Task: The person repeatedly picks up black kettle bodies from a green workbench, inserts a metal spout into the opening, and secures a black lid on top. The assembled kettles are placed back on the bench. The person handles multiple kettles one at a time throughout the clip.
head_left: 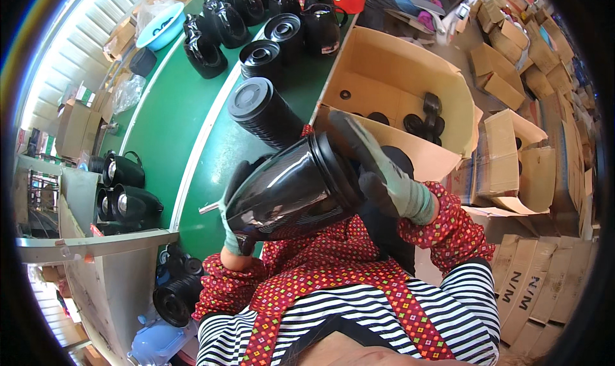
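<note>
A glossy black jug [282,190] lies tilted on its side in front of my chest, its ringed wide end toward the right. My left hand [234,202], in a dark-palmed glove with a pale green cuff, is wrapped round its narrower left end; the jug hides part of the fingers. At the ringed end is my right hand [384,170], gloved alike, its fingers stretched out and apart, the palm turned toward the rim. Whether the palm presses on the rim I cannot tell. Just beyond the jug leans a stack of black round caps [269,113] on the green table [211,167].
Several black jugs [224,23] stand at the table's far end; others [131,202] sit at the left. An open cardboard box [397,65] with black round parts is at the right. A light blue basin [160,26] lies far left. Flattened cartons [532,289] are lower right.
</note>
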A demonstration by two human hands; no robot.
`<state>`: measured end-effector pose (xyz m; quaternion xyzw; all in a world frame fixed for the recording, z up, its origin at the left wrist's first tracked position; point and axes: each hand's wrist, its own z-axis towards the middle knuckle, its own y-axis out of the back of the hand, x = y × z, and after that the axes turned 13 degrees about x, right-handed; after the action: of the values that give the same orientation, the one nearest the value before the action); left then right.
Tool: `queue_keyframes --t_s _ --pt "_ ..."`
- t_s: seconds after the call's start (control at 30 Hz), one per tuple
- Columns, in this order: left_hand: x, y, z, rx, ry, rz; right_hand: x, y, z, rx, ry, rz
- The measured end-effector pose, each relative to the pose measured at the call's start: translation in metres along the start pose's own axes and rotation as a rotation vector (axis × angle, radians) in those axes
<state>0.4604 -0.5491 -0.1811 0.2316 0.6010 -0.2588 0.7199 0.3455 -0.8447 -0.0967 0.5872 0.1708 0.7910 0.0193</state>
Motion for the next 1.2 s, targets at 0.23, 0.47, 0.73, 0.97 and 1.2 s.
queue_keyframes --t_s 0.23,0.47,0.73,0.97,1.2 --pt "0.007 0.002 -0.001 0.131 -0.112 -0.003 -0.001 -0.038 0.008 -0.144 -0.024 0.315" --pt "0.026 -0.003 -0.002 0.046 -0.086 0.029 0.001 -0.03 0.002 -0.167 -0.002 0.185" --pt "-0.003 0.001 0.01 0.199 -0.074 -0.045 0.01 -0.021 -0.007 -0.139 0.142 0.095" --pt "-0.054 0.006 0.019 0.009 -0.186 0.465 -0.018 -0.039 -0.006 -0.221 0.071 0.475" --pt "-0.052 0.004 0.02 0.011 -0.411 0.818 -0.059 -0.035 -0.007 -0.205 -0.125 0.914"
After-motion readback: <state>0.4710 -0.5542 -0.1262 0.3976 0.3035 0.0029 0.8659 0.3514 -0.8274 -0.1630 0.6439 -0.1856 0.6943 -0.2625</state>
